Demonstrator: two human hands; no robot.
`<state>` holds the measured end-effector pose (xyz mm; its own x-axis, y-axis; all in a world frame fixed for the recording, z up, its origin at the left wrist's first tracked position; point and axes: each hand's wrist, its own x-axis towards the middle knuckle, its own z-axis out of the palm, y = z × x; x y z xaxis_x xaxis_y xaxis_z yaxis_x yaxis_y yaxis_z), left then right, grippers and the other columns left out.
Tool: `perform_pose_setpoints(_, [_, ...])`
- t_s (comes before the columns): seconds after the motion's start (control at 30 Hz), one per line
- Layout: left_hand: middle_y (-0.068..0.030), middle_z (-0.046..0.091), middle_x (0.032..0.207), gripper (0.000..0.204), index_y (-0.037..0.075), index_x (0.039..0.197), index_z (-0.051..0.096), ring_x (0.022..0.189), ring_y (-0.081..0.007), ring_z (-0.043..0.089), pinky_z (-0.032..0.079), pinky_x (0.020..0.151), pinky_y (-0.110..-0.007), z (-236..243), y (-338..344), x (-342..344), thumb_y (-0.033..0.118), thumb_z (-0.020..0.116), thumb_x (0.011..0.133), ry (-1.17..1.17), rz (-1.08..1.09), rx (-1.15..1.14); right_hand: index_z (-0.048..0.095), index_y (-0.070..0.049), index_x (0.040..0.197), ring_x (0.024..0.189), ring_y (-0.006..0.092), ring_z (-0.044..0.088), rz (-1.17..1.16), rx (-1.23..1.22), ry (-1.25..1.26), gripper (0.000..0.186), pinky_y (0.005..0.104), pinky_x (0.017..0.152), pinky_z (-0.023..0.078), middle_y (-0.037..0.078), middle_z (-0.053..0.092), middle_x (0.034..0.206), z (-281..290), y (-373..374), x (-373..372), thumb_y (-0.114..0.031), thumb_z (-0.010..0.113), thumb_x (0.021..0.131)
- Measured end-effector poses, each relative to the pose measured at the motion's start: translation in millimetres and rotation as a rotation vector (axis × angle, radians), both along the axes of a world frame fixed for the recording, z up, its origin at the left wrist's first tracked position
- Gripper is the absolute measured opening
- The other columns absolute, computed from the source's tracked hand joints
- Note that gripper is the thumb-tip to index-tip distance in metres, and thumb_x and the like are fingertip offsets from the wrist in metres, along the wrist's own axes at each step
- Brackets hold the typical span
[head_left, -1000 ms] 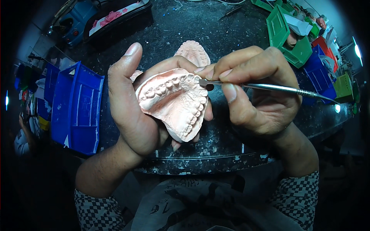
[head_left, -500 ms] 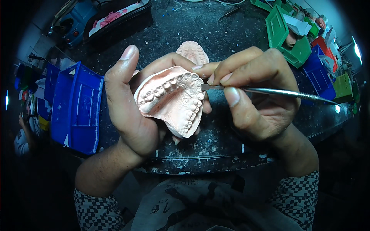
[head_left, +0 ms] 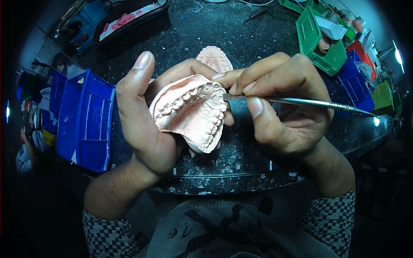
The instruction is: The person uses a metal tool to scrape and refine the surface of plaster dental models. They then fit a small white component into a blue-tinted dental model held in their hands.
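Above the near edge of a dark, speckled tabletop (head_left: 258,34), a pale pink plaster dental cast (head_left: 191,111) sat tilted in the left hand (head_left: 144,120), its arch of teeth turned up toward the camera. That hand cradled it from behind and below, fingers wrapped round the far side, thumb standing up apart from the plaster. The right hand (head_left: 286,84) held a slim silver metal tool (head_left: 320,104) in a narrow pen grip between thumb and fingertips, one outer finger seemingly braced against the left hand. The flat tip reached the front of the tooth row; whether it pressed there could not be told. The step in hand looked like fine tool work on those front teeth, and another stroke would probably call for a steady cast and light pressure, since a slip could chip the plaster.

Just beyond the hands lay a second pink plaster cast (head_left: 215,59), partly hidden. A blue plastic bin (head_left: 97,120) stood to the left, a long black tray (head_left: 148,23) bearing pink scraps (head_left: 124,20) lay at the far left, and a green plastic bin (head_left: 309,36) stood at the far right. None blocked the tool; only the right fingertips covered part of it.
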<state>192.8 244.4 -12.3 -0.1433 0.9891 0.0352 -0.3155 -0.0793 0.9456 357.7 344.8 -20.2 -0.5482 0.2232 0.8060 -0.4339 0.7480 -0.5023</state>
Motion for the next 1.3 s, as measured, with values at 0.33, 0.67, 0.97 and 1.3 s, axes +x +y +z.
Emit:
perform_pose_setpoints(0.33, [-0.0114, 0.064, 0.076, 0.083, -0.003, 0.096, 0.058, 0.068, -0.0171, 0.061, 0.048, 0.064, -0.025, -0.1, -1.0, -1.6, 0.066, 0.011, 0.092, -0.027, -0.006, 0.017, 0.054, 0.007, 0.094, 0.075, 0.0182, 0.064, 0.044, -0.014, 0.032, 0.012, 0.0511, 0.087, 0.06, 0.018, 0.06, 0.086, 0.9, 0.9, -1.6, 0.007, 0.053, 0.083])
perform_pose_setpoints(0.67, [-0.0126, 0.062, 0.085, 0.086, -0.007, 0.098, 0.058, 0.08, -0.0171, 0.058, 0.046, 0.073, -0.027, -1.7, -1.4, -5.5, 0.062, 0.007, 0.094, 0.055, -0.042, 0.087, 0.055, 0.006, 0.094, 0.075, 0.0178, 0.062, 0.057, -0.036, 0.032, 0.011, 0.0518, 0.088, 0.059, 0.017, 0.059, 0.085, -1.1, 0.8, -2.4, 0.006, 0.054, 0.083])
perform_pose_setpoints(0.97, [-0.0131, 0.061, 0.085, 0.086, -0.007, 0.099, 0.058, 0.08, -0.0177, 0.057, 0.045, 0.075, -0.028, -0.2, -2.9, -4.5, 0.061, 0.007, 0.094, 0.129, -0.012, 0.092, 0.055, 0.007, 0.093, 0.072, 0.0178, 0.062, 0.081, -0.013, 0.041, 0.01, 0.0523, 0.088, 0.059, 0.016, 0.059, 0.082, -0.1, 3.1, -2.9, 0.005, 0.055, 0.083])
perform_pose_setpoints(1.3, [-0.0097, 0.06, 0.083, 0.082, -0.005, 0.095, 0.058, 0.079, -0.0155, 0.055, 0.042, 0.073, -0.026, 0.9, -4.6, -3.0, 0.062, 0.01, 0.093, 0.107, 0.0, 0.076, 0.058, 0.01, 0.092, 0.078, 0.0225, 0.068, 0.042, 0.007, -0.042, 0.014, 0.0522, 0.09, 0.059, 0.019, 0.064, 0.084, 3.8, 3.0, 0.7, 0.008, 0.055, 0.079])
